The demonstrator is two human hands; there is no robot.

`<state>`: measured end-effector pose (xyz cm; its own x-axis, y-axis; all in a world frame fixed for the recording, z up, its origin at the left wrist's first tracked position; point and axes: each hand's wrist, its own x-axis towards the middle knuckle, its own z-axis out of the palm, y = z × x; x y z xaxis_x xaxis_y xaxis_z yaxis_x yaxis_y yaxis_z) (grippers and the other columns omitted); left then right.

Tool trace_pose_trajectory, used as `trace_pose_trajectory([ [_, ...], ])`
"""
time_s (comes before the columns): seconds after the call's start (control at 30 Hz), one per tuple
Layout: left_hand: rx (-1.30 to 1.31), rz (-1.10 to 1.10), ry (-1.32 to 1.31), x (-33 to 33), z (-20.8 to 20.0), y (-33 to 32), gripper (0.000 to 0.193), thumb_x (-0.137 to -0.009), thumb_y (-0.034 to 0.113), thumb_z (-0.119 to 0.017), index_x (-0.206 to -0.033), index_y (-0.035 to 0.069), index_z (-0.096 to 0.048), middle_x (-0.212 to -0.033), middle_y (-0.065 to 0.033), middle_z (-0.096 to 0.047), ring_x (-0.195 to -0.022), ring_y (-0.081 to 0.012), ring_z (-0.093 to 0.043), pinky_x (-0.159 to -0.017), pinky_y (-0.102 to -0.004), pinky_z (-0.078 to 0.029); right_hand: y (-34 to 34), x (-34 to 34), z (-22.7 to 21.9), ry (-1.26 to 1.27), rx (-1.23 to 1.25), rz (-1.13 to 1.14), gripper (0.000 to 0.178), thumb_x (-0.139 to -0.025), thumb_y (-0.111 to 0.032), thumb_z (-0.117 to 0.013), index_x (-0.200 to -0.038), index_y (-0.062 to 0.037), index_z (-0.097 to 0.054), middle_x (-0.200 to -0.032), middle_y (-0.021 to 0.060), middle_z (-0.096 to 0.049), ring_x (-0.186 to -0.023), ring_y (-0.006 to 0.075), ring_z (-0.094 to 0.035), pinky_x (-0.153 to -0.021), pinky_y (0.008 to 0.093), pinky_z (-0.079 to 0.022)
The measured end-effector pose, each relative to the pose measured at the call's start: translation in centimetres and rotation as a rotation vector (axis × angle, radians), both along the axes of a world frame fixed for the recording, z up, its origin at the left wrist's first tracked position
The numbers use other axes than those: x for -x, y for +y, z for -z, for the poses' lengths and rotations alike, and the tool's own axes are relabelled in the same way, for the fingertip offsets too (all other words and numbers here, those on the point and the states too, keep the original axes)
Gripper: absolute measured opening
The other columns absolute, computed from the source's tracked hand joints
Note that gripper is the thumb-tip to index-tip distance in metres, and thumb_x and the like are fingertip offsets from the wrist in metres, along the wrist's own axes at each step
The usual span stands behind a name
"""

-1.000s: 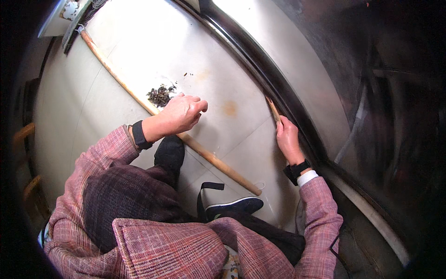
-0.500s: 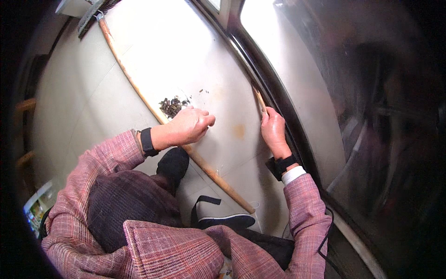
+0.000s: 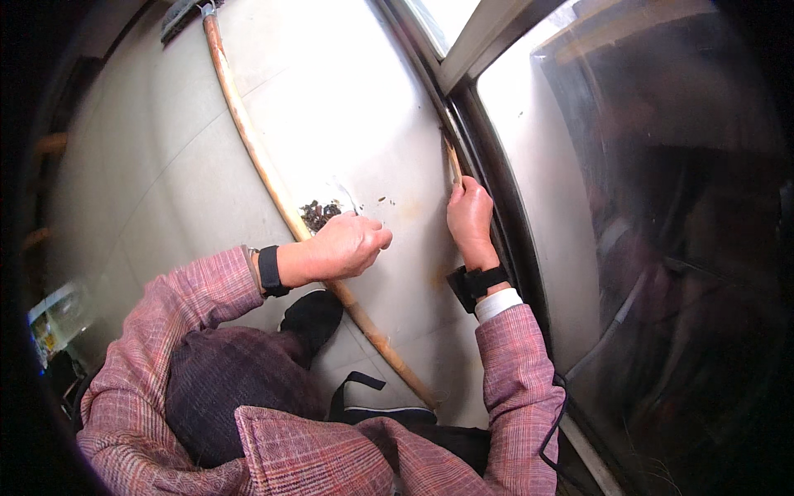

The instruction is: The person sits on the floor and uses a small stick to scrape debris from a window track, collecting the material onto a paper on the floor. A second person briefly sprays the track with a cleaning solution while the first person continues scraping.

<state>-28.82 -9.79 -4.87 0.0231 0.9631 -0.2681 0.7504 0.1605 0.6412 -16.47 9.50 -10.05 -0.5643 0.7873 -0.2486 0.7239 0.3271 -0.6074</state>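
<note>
R hand (image 3: pixel 470 213): fingers closed round thin wooden stick (image 3: pixel 454 161), gripped nr its lower end; stick points up & slightly L, lying alongside dark door frame (image 3: pixel 502 186). Tip at foot of frame; contact w/ it can't tell.

L hand (image 3: pixel 343 246): above floor (image 3: pixel 198 149), fingers curled in, knuckles up. Can't tell if anything is pinched inside.

Dark debris pile (image 3: pixel 318 212) on floor, just beyond L hand & partly hidden by it; few loose crumbs (image 3: pixel 384 200) to R of pile.

Broom handle (image 3: pixel 256 157), wood, lies diag. across floor, passing below L hand, approx. upper L to lower centre; pile just beside it. Broom head (image 3: pixel 184 18) at its top end, cut by view edge.

Dark shoe (image 3: pixel 313 318) nr handle, below L hand. Glass panel (image 3: pixel 662 248) w/ reflections, R of frame. Black strap on ea. wrist.
</note>
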Motion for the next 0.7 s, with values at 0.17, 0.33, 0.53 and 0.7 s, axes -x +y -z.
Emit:
trace_pose_trajectory([
  [0.17,-0.098,-0.038,-0.06,0.3,0.1,-0.1,0.006,-0.078,0.005,-0.057,-0.084,0.005,-0.056,-0.075,-0.0148,-0.06,-0.071,-0.0374,-0.062,-0.062,-0.0467,-0.05,0.7,3.3,0.2,0.032,0.019,-0.024,0.021,-0.091,-0.014,-0.057,-0.095,0.005,-0.065,-0.091,0.0297,-0.064,-0.09,0.0473,-0.062,-0.078,0.0486,-0.05],
  [0.33,-0.1,-0.067,-0.055,1.0,-0.5,-0.1,0.004,-0.077,0.005,-0.058,-0.081,0.004,-0.057,-0.074,-0.0147,-0.06,-0.069,-0.0377,-0.062,-0.061,-0.0469,-0.05,1.6,7.0,0.2,0.015,0.089,-0.012,0.023,-0.089,-0.012,-0.058,-0.098,0.0072,-0.066,-0.095,0.0312,-0.065,-0.094,0.0476,-0.062,-0.083,0.0486,-0.05],
  [0.53,-0.046,-0.057,0.011,1.2,-1.6,-0.7,0.01,-0.079,0.006,-0.059,-0.089,0.006,-0.063,-0.078,-0.0122,-0.064,-0.074,-0.034,-0.065,-0.066,-0.0443,-0.053,2.0,10.9,0.9,0.1,0.039,-0.055,0.025,-0.087,-0.016,-0.057,-0.094,0.0055,-0.067,-0.092,0.0306,-0.065,-0.092,0.0471,-0.062,-0.083,0.0506,-0.049],
  [0.7,-0.111,-0.099,-0.009,1.5,-1.9,-0.1,0.011,-0.079,0.007,-0.06,-0.089,0.006,-0.063,-0.079,-0.0132,-0.064,-0.073,-0.0353,-0.065,-0.066,-0.0444,-0.053,2.7,12.1,3.0,0.214,0.067,-0.064,0.024,-0.088,-0.017,-0.054,-0.089,0.0039,-0.066,-0.088,0.0271,-0.065,-0.086,0.0456,-0.062,-0.079,0.0514,-0.047],
])
